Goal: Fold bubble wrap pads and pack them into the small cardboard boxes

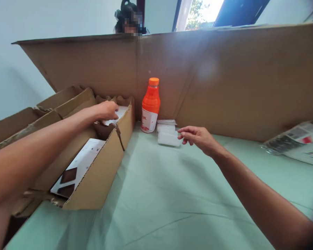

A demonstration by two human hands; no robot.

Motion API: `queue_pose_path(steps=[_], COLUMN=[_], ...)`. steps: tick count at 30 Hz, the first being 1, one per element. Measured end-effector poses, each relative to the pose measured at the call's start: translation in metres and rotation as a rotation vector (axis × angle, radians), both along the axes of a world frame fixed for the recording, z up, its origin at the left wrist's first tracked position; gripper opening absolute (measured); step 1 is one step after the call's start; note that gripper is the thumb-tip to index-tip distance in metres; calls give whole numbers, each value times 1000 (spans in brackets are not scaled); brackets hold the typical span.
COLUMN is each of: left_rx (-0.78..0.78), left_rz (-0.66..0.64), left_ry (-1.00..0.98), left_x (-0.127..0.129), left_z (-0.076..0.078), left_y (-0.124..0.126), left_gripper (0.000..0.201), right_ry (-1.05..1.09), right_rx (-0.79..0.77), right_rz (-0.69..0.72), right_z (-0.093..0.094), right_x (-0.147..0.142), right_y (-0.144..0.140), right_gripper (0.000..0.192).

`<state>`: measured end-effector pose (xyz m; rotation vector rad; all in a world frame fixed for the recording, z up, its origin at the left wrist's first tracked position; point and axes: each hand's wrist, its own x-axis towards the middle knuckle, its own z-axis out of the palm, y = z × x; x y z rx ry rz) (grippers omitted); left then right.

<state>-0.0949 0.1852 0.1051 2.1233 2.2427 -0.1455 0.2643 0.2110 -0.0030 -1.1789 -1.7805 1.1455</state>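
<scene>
Green-clothed table: left hand grips a white item inside the open cardboard box; right hand, unclenched, touches stacked white packets beside an orange bottle.

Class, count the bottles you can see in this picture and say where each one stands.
1. The orange bottle stands upright on the green cloth against the cardboard wall, between the open box and the right hand. The box may hide others.

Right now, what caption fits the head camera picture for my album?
Left hand reaches into a cardboard box; right hand touches clear packets beside an orange bottle.
</scene>
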Motion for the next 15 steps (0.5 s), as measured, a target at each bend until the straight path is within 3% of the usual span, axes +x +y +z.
queue_pose_path(steps=[3,6,8,10,13,15], left_rx=[-56,-27,37,215,508,501], left_rz=[6,52,114,91,-121,-290], left_ry=[2,10,41,49,19,-8], left_x=[4,-2,-8,-11,3,19], left_z=[-23,-25,-9,16,52,66], left_y=[20,14,4,-9,-37,-53], left_gripper=[28,35,33,36,52,61], right_ry=[-97,-120,-83,-13,138,233], right_rx=[-70,-81,-29,76,240,293], right_rz=[99,155,143,139,183,193], right_z=[5,13,23,40,74,94], right_x=[4,-2,-20,-48,-99,-127], right_y=[-11,-16,-19,-22,-29,-29], right_gripper=[37,42,42,50,77,77])
